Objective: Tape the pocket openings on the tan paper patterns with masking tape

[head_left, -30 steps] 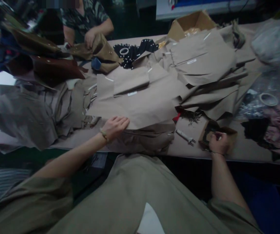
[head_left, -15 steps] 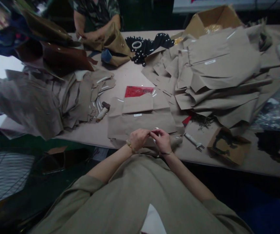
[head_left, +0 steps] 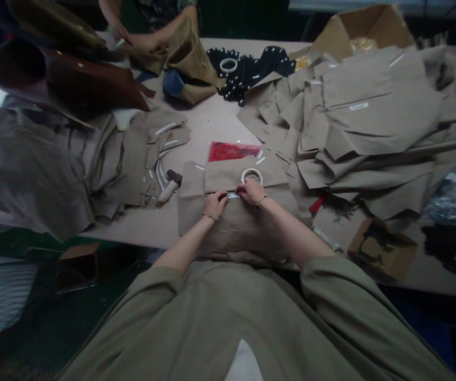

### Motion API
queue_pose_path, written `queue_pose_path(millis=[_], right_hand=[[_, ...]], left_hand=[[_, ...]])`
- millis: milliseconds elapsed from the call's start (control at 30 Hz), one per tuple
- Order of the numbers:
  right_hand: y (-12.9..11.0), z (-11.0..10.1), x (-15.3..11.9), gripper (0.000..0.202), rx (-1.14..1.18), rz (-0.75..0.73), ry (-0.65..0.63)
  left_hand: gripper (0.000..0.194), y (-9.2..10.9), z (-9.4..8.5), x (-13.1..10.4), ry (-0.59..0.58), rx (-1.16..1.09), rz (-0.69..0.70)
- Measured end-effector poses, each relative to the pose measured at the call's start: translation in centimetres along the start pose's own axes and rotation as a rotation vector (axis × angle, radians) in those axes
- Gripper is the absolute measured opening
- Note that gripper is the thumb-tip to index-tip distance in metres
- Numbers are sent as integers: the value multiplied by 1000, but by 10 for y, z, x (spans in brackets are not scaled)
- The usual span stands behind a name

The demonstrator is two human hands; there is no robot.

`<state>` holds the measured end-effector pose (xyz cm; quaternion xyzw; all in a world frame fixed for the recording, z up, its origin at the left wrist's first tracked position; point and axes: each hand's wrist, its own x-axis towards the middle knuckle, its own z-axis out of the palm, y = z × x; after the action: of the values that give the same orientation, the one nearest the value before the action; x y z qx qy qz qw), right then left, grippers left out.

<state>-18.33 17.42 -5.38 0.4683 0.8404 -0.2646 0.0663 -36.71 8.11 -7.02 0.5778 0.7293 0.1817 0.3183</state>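
A folded brownish-grey fabric piece [head_left: 251, 230] with a flap lies in front of me, a small white label [head_left: 233, 196] at the flap's lower edge. My left hand [head_left: 215, 206] is closed at the label's left end, fingertips together; what they pinch is too small to make out. At its right end my right hand [head_left: 252, 192] bends over the cloth, fingers curled. A white roll of tape [head_left: 252, 172] is held at this hand, its ring showing beyond the knuckles. Short white strips [head_left: 260, 157] lie on the fabric above.
A hammer [head_left: 169, 191] lies left, beside stacked fabric pieces [head_left: 120, 164]. More fabric [head_left: 370, 121] is piled right, near a cardboard box [head_left: 365, 26]. A red slab [head_left: 231, 151] lies beyond the work. Across the table, a co-worker's arms [head_left: 152, 41] are at a tan bag [head_left: 190, 63].
Both hands have moved forward from the fabric's near edge to the label and separated from each other. The roll of tape has travelled forward with my right hand. The view has shifted slightly.
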Motion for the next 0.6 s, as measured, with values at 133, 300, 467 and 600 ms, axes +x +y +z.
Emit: queue_pose_path(millis=[133, 300, 467, 600], right_hand=[[6, 4, 5, 29, -5, 4, -45], [10, 1, 12, 29, -30, -18, -96], [12, -1, 16, 29, -46, -34, -123], [13, -3, 19, 29, -40, -44, -143]], left_hand=[[25, 1, 5, 9, -38, -7, 38], [26, 2, 7, 13, -43, 36, 10], [27, 2, 8, 15, -48, 27, 23], [27, 3, 7, 16, -54, 69, 14]])
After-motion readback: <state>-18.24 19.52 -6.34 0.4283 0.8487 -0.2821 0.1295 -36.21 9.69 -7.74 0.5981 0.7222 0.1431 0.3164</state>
